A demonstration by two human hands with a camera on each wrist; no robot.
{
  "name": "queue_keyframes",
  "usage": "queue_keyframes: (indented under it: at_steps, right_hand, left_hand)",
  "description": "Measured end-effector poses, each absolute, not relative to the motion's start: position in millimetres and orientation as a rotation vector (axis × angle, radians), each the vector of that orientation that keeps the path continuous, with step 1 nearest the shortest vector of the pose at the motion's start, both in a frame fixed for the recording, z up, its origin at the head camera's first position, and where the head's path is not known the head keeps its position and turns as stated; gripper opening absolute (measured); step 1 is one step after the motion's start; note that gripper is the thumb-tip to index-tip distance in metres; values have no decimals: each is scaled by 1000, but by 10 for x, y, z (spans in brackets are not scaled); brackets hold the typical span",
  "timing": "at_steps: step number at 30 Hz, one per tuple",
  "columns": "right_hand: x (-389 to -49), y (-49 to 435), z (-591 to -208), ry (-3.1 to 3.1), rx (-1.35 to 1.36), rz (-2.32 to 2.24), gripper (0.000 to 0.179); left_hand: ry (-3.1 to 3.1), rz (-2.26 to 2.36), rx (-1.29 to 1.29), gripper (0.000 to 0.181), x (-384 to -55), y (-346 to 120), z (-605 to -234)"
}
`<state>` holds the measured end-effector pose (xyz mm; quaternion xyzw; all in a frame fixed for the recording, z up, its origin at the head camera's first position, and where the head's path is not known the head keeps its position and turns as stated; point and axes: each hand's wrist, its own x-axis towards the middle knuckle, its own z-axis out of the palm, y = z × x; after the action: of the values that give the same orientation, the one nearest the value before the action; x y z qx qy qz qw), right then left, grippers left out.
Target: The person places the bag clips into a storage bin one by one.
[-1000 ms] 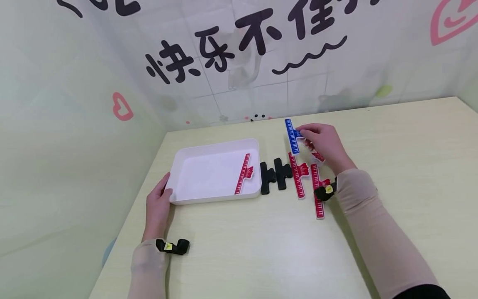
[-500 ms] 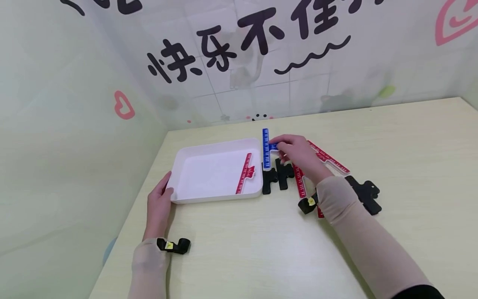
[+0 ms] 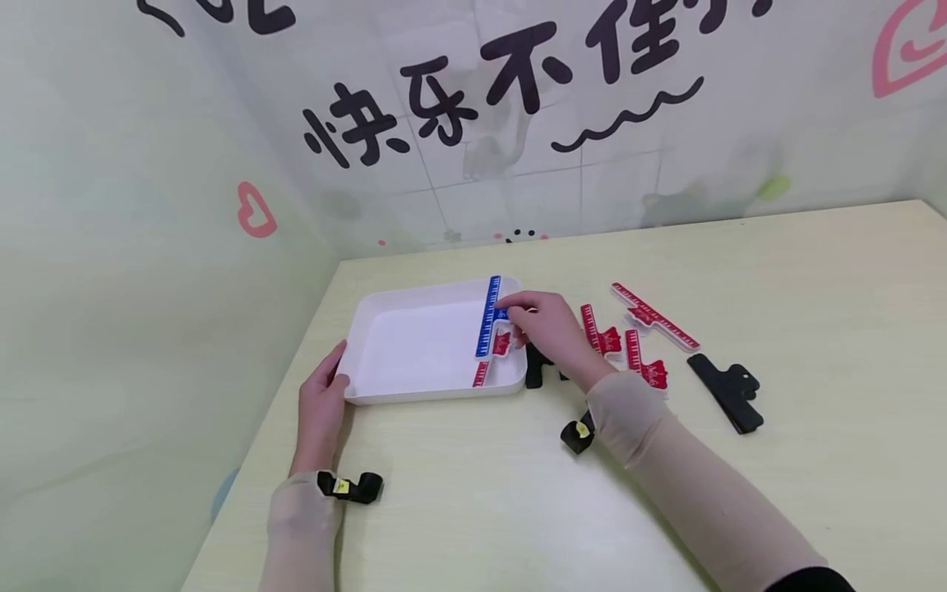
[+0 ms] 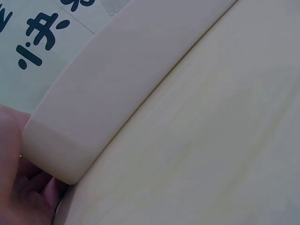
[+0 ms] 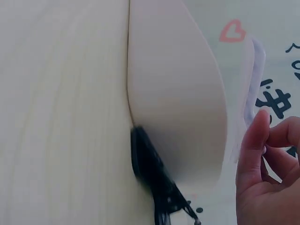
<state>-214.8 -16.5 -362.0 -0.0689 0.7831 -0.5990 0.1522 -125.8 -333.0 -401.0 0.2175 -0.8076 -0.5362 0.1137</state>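
My right hand (image 3: pixel 551 329) pinches a blue ruler clip (image 3: pixel 487 316) by its handle, over the right end of a white tray (image 3: pixel 407 345). Beneath it a red ruler clip (image 3: pixel 501 342) lies in the tray, partly hidden. The right wrist view catches the held clip (image 5: pixel 254 75) from its pale side, raised above the tray rim between thumb and fingers. At the tray's left front corner my left hand (image 3: pixel 320 415) grips the wall. In the left wrist view its fingers (image 4: pixel 35 187) tuck against the tray's outer corner.
Right of the tray lie several red ruler clips (image 3: pixel 654 316) and a black clip (image 3: pixel 728 393). Another black clip (image 3: pixel 536 366) sits close against the tray's right wall, partly behind my right hand. A printed wall covering (image 3: pixel 614 181) stands behind the table.
My right hand has carried the blue clip leftward from beside the red clips to over the tray, uncovering red clips and a black clip on the right. My left hand stays at the tray.
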Motion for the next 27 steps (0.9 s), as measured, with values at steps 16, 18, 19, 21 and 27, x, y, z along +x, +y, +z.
queue_keyframes:
  at_steps: [16, 18, 19, 21, 27]
  right_hand:
    - [-2125, -501, -3692, 2394, -324, -1581, 26]
    - [-2114, -523, -3694, 2451, -381, -1504, 26]
    - [-2109, -532, -3696, 2474, -410, -1468, 26]
    - [-2100, -549, -3702, 2527, -466, -1388, 26]
    - [-2072, -585, -3698, 2650, -558, -1166, 25]
  left_hand:
    - [-2370, -1559, 609, 58, -1259, -3316, -4055]
    - [-2367, -1565, 605, 58, -1256, -3314, -4056]
    - [-2364, -1570, 604, 58, -1255, -3313, -4055]
    - [-2357, -1577, 607, 58, -1250, -3306, -4055]
    - [-2353, -1582, 610, 58, -1241, -3297, -4054]
